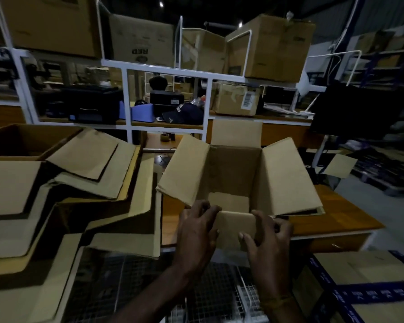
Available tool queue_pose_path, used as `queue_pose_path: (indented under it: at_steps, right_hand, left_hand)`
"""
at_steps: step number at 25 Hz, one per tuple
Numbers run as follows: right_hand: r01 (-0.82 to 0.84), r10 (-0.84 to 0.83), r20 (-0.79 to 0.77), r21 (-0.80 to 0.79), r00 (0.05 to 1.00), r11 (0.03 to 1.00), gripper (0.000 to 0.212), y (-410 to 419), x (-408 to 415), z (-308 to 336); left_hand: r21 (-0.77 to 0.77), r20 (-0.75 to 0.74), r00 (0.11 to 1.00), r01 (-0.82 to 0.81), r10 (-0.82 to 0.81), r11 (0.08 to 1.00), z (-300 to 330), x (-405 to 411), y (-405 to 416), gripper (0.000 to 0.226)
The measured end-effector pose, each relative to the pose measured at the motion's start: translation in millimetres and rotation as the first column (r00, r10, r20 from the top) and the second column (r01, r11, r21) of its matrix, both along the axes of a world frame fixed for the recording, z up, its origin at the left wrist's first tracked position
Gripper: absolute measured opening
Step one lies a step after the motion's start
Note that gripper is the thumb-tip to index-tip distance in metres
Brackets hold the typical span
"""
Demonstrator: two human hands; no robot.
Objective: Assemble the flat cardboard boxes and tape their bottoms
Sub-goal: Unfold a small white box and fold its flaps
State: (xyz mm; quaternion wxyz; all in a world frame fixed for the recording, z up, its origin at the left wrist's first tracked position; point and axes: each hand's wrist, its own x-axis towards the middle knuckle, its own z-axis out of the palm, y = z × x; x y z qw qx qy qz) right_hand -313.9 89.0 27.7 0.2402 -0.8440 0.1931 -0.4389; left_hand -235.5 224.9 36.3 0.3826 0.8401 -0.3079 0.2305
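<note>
- Two hands on one box (233, 173): it sits opened up on the wooden table (331, 220), open side facing the person, four flaps splayed.
- Left hand (196, 229) and right hand (269, 238) both curl round the near flap (234, 226), fingers over its top edge, thumbs on the outer face. Firm grip on cardboard, nothing else in either hand.
- Side flaps stand out left and right, far flap stands up. Inside looks closed at the far end, but can't tell if that end is taped.
- Stack of flat and half-opened boxes (63, 194) lies just left, touching the table edge. More taped boxes (371, 276) at lower right, blue tape on them.
- Tape roll (167, 137) sits on the shelf behind, well apart from the hands.
- Handling, my read: single-wall corrugated, light, stiff across the panels, weak at the scores. Flaps fold easily along the crease and crush if pinched hard mid-panel.
- Best hold: near the flap's free edge with both hands spread, or by the corners of the body where two walls meet. One-handed by a flap will rack it out of square.
- Surface is dry and matte, so slip is unlikely.
- Next move likely folding this flap in; needs even pressure both sides.
</note>
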Motion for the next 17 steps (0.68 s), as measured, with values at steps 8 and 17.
queue_pose_path:
  at_steps: [8, 17]
  right_hand:
    - [0.005, -0.002, 0.091, -0.030, 0.996, 1.000, 0.063, 46.4, -5.0, 42.7]
    - [-0.032, 0.070, 0.265, -0.146, 0.962, 0.989, 0.060, 153.7, 26.2, 132.9]
  left_hand:
    - [-0.020, 0.118, 0.993, 0.012, -0.010, 1.000, 47.8, -6.7, 48.4, 0.050]
    - [-0.111, 0.259, 0.965, -0.004, 0.033, 0.994, 137.1, 23.0, 160.6, 0.051]
